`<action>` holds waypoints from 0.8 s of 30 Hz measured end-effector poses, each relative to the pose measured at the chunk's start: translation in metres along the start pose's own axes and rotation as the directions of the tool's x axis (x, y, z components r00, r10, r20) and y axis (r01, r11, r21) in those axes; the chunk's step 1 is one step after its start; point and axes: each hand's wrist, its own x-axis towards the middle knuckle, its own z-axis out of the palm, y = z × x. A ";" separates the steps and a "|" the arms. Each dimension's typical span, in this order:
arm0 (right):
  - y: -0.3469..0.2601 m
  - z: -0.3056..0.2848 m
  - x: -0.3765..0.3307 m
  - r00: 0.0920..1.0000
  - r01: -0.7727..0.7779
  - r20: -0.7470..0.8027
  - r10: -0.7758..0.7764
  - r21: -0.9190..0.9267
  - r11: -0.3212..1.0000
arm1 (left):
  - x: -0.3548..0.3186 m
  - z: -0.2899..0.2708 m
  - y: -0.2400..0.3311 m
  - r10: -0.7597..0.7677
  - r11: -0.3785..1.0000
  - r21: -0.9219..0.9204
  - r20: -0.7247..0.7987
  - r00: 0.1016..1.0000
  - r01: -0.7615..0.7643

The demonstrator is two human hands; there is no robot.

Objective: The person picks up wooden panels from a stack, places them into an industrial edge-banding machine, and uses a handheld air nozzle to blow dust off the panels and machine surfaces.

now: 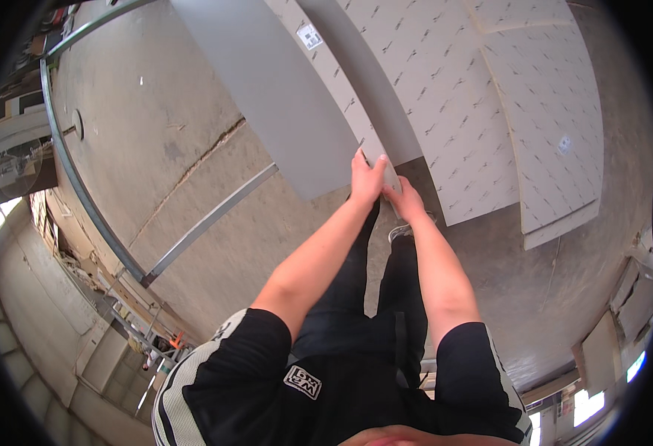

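A long, narrow panel (343, 93), its pale face dotted with small dark printed marks and bearing a white label (310, 36), runs away from me. My left hand (368, 178) grips its near end along the left edge, thumb on top. On the right edge of that same end, my right hand (407, 199) is closed, just nearer to me; its fingertips are partly hidden. Left of the narrow panel lies a plain grey sheet (267, 97). A darker grey surface (367, 74) shows along its right side.
To the right lie wide pale boards (445, 111) with printed film, and another stack (549, 126) overlaps them. A metal frame (88, 201) with a crossbar (215, 221) stands at left on the concrete floor (185, 134). Boards (602, 346) lean at far right.
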 end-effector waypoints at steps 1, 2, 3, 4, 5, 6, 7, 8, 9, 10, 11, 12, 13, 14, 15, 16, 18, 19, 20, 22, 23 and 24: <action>-0.005 -0.009 -0.015 1.000 -0.001 0.015 0.000 0.008 1.000 | 0.007 -0.011 -0.001 -0.029 0.997 -0.063 0.071 0.997 0.034; -0.007 -0.017 -0.032 1.000 0.000 0.005 0.000 -0.014 1.000 | 0.013 -0.022 0.015 -0.086 0.984 -0.148 0.086 0.993 0.098; -0.014 -0.026 -0.056 1.000 -0.025 0.004 0.025 -0.069 0.997 | 0.018 -0.036 0.035 -0.142 0.960 -0.228 0.109 0.984 0.164; -0.020 -0.034 -0.080 0.999 -0.027 0.016 0.028 -0.075 0.997 | 0.030 -0.052 0.052 -0.221 0.869 -0.410 0.180 0.958 0.277; -0.025 -0.040 -0.107 0.999 -0.032 0.023 0.034 -0.081 0.996 | 0.045 -0.063 0.066 -0.184 0.764 -0.573 0.246 0.952 0.296; -0.031 -0.045 -0.135 0.998 -0.053 0.015 0.055 -0.122 0.991 | 0.061 -0.076 0.079 -0.147 0.625 -0.708 0.305 0.941 0.328; -0.039 -0.051 -0.163 0.997 -0.076 -0.002 0.077 -0.159 0.984 | 0.072 -0.085 0.091 -0.005 0.487 -0.828 0.318 0.948 0.280; -0.050 -0.057 -0.193 0.995 -0.096 -0.037 0.090 -0.211 0.973 | 0.072 -0.095 0.113 -0.080 0.477 -0.800 0.372 0.925 0.364; -0.050 -0.057 -0.222 0.992 -0.091 -0.108 0.069 -0.218 0.972 | 0.065 -0.097 0.132 -0.159 0.469 -0.760 0.429 0.889 0.450; -0.051 -0.056 -0.247 0.988 -0.098 -0.143 0.066 -0.230 0.968 | 0.049 -0.091 0.140 -0.143 0.541 -0.732 0.405 0.903 0.414; -0.053 -0.056 -0.271 0.982 -0.104 -0.177 0.061 -0.244 0.964 | 0.032 -0.087 0.143 -0.122 0.558 -0.739 0.378 0.918 0.379; -0.052 -0.054 -0.296 0.979 -0.130 -0.189 0.080 -0.269 0.954 | 0.010 -0.084 0.147 -0.083 0.555 -0.736 0.414 0.906 0.387; -0.047 -0.049 -0.320 0.973 -0.145 -0.211 0.095 -0.240 0.960 | -0.014 -0.084 0.152 -0.043 0.556 -0.730 0.452 0.891 0.398; -0.036 -0.037 -0.344 0.967 -0.159 -0.231 0.110 -0.201 0.967 | -0.046 -0.085 0.161 -0.011 0.564 -0.723 0.476 0.879 0.399; -0.024 -0.028 -0.367 0.959 -0.165 -0.259 0.118 -0.166 0.972 | -0.079 -0.084 0.173 0.032 0.569 -0.721 0.499 0.866 0.395; -0.017 -0.024 -0.393 0.958 -0.191 -0.242 0.154 -0.139 0.972 | -0.105 -0.084 0.172 0.059 0.576 -0.720 0.509 0.859 0.387; -0.004 -0.009 -0.434 0.955 -0.207 -0.238 0.179 -0.100 0.973 | -0.157 -0.079 0.164 0.085 0.606 -0.688 0.554 0.828 0.399; 0.003 0.000 -0.459 0.945 -0.232 -0.250 0.210 -0.063 0.971 | -0.189 -0.076 0.166 0.085 0.621 -0.663 0.587 0.805 0.418; 0.000 0.019 -0.476 0.919 -0.159 -0.364 0.153 0.014 0.987 | -0.222 -0.085 0.178 0.129 0.685 -0.604 0.651 0.748 0.407; -0.001 0.072 -0.522 0.804 -0.159 -0.562 0.195 0.114 0.981 | -0.293 -0.087 0.186 0.194 0.754 -0.547 0.715 0.672 0.363; -0.006 0.100 -0.535 0.739 -0.166 -0.630 0.238 0.172 0.971 | -0.324 -0.100 0.195 0.187 0.786 -0.492 0.767 0.614 0.375; -0.008 0.120 -0.549 0.701 -0.150 -0.670 0.245 0.196 0.969 | -0.333 -0.109 0.189 0.233 0.818 -0.484 0.772 0.592 0.310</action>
